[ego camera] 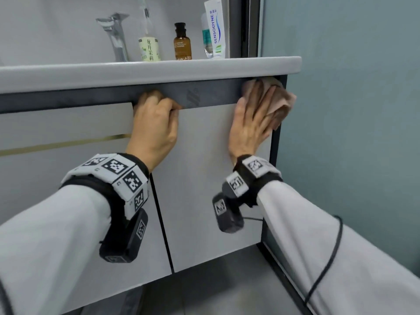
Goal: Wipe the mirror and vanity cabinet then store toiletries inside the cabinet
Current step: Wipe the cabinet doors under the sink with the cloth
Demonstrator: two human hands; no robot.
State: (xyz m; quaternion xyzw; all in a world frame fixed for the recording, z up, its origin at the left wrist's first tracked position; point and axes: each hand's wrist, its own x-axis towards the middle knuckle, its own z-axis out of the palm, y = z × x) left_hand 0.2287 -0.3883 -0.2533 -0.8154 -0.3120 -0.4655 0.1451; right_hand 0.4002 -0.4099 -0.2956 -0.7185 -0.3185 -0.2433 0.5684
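Observation:
The vanity cabinet has two pale grey doors; the right door [204, 178] fills the middle of the view. My right hand [252, 123] presses a pinkish-brown cloth [281, 103] flat against that door's top right corner, fingers spread over it. My left hand [156, 123] is curled over the top edge of the doors under the dark rail, gripping it. On the countertop [159, 71] stand a green-labelled bottle [149, 48], a small amber bottle [182, 43], a Sensodyne toothpaste tube [215, 26] and a clear tube behind it. The mirror is not visible.
A chrome faucet [116, 32] rises at the back of the counter. A teal wall [352, 110] stands close on the right of the cabinet. Grey tiled floor [227, 292] lies below the doors. Marker bands wrap both wrists, and a black cable trails along my right sleeve.

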